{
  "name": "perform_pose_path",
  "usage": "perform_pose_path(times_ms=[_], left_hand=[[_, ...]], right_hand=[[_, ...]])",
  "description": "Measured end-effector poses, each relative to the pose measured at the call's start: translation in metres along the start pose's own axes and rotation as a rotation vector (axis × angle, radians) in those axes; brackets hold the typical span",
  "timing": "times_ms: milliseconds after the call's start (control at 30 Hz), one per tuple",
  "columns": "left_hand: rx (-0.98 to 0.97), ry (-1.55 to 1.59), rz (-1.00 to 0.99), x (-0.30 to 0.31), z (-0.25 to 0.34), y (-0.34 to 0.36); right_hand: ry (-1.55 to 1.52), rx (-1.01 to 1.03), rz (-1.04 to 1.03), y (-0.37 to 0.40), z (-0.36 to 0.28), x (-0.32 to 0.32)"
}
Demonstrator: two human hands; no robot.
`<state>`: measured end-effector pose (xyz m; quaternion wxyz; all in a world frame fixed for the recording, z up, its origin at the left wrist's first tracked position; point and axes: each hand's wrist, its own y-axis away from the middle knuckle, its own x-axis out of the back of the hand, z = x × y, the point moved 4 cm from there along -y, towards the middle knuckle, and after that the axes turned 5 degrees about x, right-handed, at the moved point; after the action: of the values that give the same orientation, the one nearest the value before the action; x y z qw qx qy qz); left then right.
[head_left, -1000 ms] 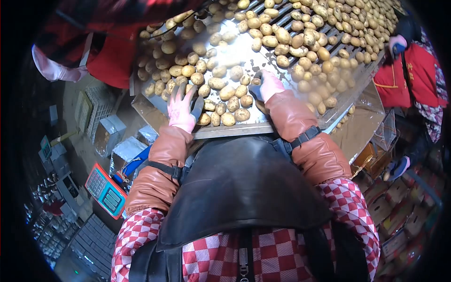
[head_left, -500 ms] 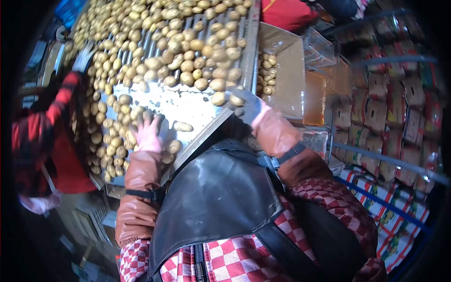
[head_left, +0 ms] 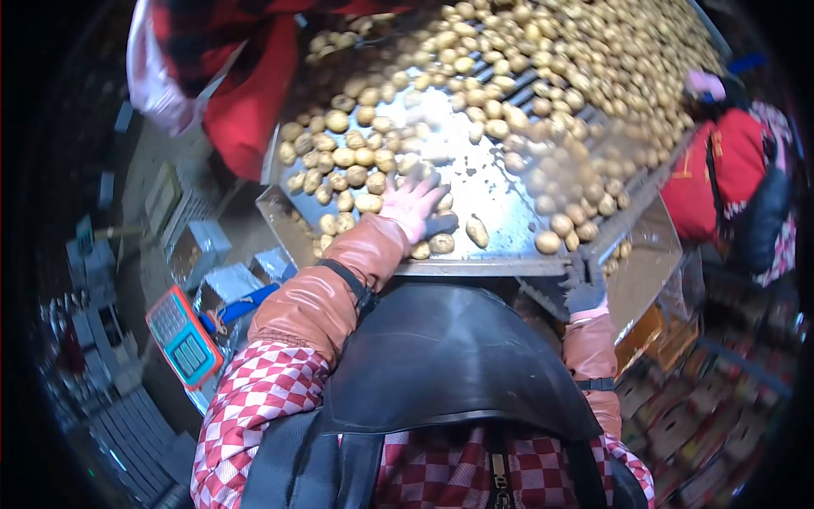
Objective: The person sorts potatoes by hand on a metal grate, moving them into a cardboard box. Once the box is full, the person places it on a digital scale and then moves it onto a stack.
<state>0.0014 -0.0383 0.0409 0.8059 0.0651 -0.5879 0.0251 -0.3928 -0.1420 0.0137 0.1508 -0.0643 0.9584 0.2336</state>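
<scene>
Many potatoes (head_left: 365, 157) lie on a shiny metal sorting table (head_left: 509, 233), partly over slatted bars. My left hand (head_left: 411, 208), in a pink glove with dark fingertips, rests palm down with spread fingers against potatoes at the near left. To its right, a single potato (head_left: 476, 231) lies apart on the bare metal. At the table's near right corner my right hand (head_left: 583, 290), in a dark grey glove, has its fingers apart, pointing toward the edge. No potato shows in it. A few potatoes (head_left: 561, 225) sit just beyond those fingers.
Beyond the right corner stands a cardboard box (head_left: 649, 263) with potatoes in it. Co-workers in red stand at far left (head_left: 254, 110) and right (head_left: 699, 182). An orange-framed scale (head_left: 185, 339) is at the lower left. Stacked cartons (head_left: 687, 416) fill the lower right.
The view has swung to the left, so the table appears turned. My right hand has left the potato it was touching and moved to the table's corner. My left hand stays among the potatoes.
</scene>
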Motion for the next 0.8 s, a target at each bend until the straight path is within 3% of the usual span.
perform_pose_path(times_ms=[67, 133, 167, 233, 300, 333, 367, 400, 433, 467, 500, 533, 600, 667, 700, 767, 800], left_hand=[[0.048, -0.037, 0.048, -0.005, -0.025, 0.022], [0.215, 0.017, 0.056, -0.004, -0.049, 0.046], [0.391, 0.029, 0.109, -0.005, -0.062, 0.061], [0.492, -0.023, 0.274, -0.012, -0.077, 0.081], [0.71, -0.063, 0.258, -0.008, -0.076, 0.08], [0.838, -0.093, 0.22, -0.007, -0.072, 0.072], [0.71, -0.011, 0.302, 0.003, -0.054, 0.061], [0.566, -0.039, 0.073, 0.002, -0.042, 0.044], [0.344, 0.035, 0.09, -0.006, -0.029, 0.033], [0.12, 0.106, 0.106, -0.012, -0.02, 0.027], [0.122, 0.109, 0.107, -0.009, -0.031, 0.025], [0.17, 0.067, 0.067, -0.005, -0.051, 0.022], [0.204, 0.033, 0.023, -0.002, -0.075, 0.026], [0.428, -0.059, 0.305, 0.011, -0.1, 0.039], [0.56, -0.061, 0.256, 0.008, -0.111, 0.039], [0.841, -0.101, 0.207, 0.014, -0.121, 0.035], [0.762, -0.176, 0.438, 0.028, -0.12, 0.026]], right_hand=[[0.166, -0.267, -0.122, -0.007, -0.015, -0.06], [0.379, -0.317, -0.315, -0.013, -0.021, -0.097], [0.32, -0.338, -0.387, -0.014, -0.018, -0.115], [0.459, -0.433, -0.376, -0.029, -0.003, -0.121], [0.652, -0.485, -0.442, -0.03, 0.002, -0.156], [0.678, -0.559, -0.36, -0.019, 0.001, -0.181], [0.949, -0.517, -0.41, -0.028, 0.018, -0.195], [1.204, -0.247, -0.538, -0.049, 0.062, -0.187], [1.381, -0.129, -0.75, -0.072, 0.104, -0.183], [1.365, -0.332, -0.722, -0.023, 0.059, -0.253], [1.243, 0.135, -0.962, -0.059, 0.118, -0.227], [1.156, -0.096, -1.002, -0.048, 0.108, -0.246], [0.634, -0.338, -0.849, -0.038, 0.092, -0.257], [0.883, -0.22, -0.735, -0.054, 0.073, -0.245], [0.686, -0.179, -0.666, -0.061, 0.073, -0.23], [0.645, -0.244, -0.559, -0.065, 0.05, -0.196], [0.67, -0.253, -0.51, -0.061, 0.035, -0.187]])
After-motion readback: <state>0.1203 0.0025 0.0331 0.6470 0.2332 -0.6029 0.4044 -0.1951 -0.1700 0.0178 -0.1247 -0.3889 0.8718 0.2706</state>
